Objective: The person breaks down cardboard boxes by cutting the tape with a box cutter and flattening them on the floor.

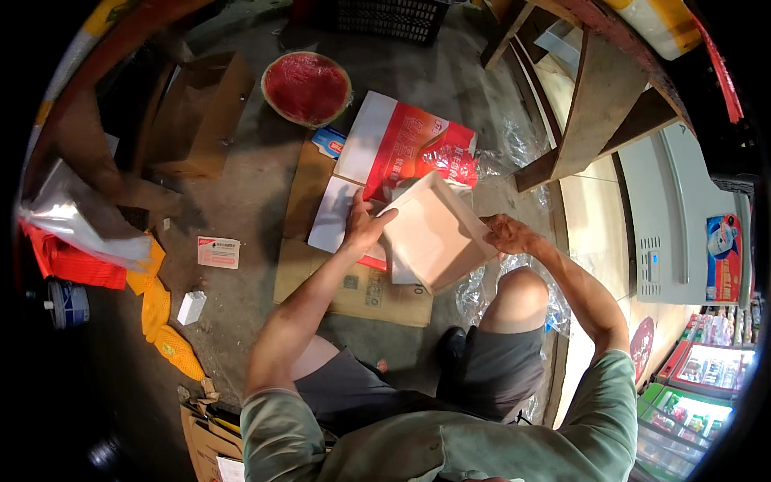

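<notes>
An open, shallow cardboard box (438,235), pale inside, is held tilted between my two hands. My left hand (364,224) grips its left edge, thumb on the rim. At its right corner my right hand (509,234) is closed on the wall. Beneath lie a red and white printed carton (385,132), opened out, and flattened brown cardboard (325,301) on the floor. Crumpled clear plastic film (464,162) lies over the carton's right end. Beyond the carton's far left corner sits a halved watermelon (307,87) under film, near a small blue packet (329,142).
An empty-looking brown box (199,114) stands at the left. A printed card (218,252), a white block (191,307) and yellow netting (156,307) lie on the floor. Wooden supports (566,144) and a white chest freezer (668,217) are at right; a black crate (391,21) is ahead.
</notes>
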A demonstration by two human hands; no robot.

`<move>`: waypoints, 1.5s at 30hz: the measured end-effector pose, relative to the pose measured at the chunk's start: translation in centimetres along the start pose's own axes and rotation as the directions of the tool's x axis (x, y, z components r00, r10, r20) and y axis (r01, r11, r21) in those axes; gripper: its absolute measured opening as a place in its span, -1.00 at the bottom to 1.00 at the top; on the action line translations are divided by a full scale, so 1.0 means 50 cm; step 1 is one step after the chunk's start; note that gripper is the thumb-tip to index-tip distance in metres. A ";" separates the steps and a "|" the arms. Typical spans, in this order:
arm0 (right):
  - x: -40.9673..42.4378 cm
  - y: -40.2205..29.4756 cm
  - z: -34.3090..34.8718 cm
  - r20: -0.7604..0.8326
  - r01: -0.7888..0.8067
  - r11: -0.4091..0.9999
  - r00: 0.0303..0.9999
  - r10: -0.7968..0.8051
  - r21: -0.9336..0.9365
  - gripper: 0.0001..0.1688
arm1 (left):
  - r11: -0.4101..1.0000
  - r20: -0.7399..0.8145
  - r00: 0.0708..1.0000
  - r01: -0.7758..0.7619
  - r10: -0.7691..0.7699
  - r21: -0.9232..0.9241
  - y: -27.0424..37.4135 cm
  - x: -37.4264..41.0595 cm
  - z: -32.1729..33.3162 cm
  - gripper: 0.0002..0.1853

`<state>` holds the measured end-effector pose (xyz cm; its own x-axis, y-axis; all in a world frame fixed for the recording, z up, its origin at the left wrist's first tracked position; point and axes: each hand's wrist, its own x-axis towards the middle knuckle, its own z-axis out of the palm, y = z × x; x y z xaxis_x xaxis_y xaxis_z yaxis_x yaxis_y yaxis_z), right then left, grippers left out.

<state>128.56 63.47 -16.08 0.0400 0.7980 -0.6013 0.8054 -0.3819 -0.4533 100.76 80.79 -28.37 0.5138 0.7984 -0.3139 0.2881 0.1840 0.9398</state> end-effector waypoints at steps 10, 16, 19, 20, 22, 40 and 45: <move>0.129 -0.200 -0.045 -0.173 0.167 0.959 0.963 -0.208 -0.228 -0.47 | 0.938 0.116 0.972 -0.228 0.204 0.260 0.052 0.017 -0.125 -0.56; 0.219 -0.221 0.031 -0.321 0.275 0.958 0.917 -0.237 0.080 -0.43 | 0.885 0.227 0.948 -0.293 0.222 0.363 0.058 -0.006 -0.102 -0.58; 0.217 -0.214 0.044 -0.342 0.290 0.957 0.902 -0.262 0.032 -0.48 | 0.843 0.273 0.942 -0.305 0.197 0.443 0.076 -0.015 -0.089 -0.56; 0.217 -0.213 0.035 -0.311 0.305 0.949 0.912 -0.267 0.077 -0.50 | 0.841 0.254 0.949 -0.287 0.185 0.459 0.087 -0.021 -0.094 -0.56; 0.191 -0.221 0.012 -0.263 0.318 0.941 0.923 -0.280 0.115 -0.55 | 0.857 0.272 0.935 -0.324 0.227 0.400 0.097 -0.029 -0.114 -0.58; 0.188 -0.143 -0.045 -0.117 0.528 0.772 0.844 -0.523 0.354 -0.58 | 0.763 0.258 0.941 -0.331 0.220 0.555 0.162 -0.109 -0.132 -0.52; 0.186 -0.144 -0.048 -0.265 0.425 0.796 0.903 -0.338 0.431 -0.67 | 0.997 0.150 0.987 0.046 -0.055 0.066 0.116 -0.087 -0.175 -0.54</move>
<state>124.54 74.77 -16.85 -0.0793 0.9734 -0.2148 0.4032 -0.1658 -0.9000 93.11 83.42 -20.36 0.6123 0.6923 -0.3817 0.3635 0.1822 0.9136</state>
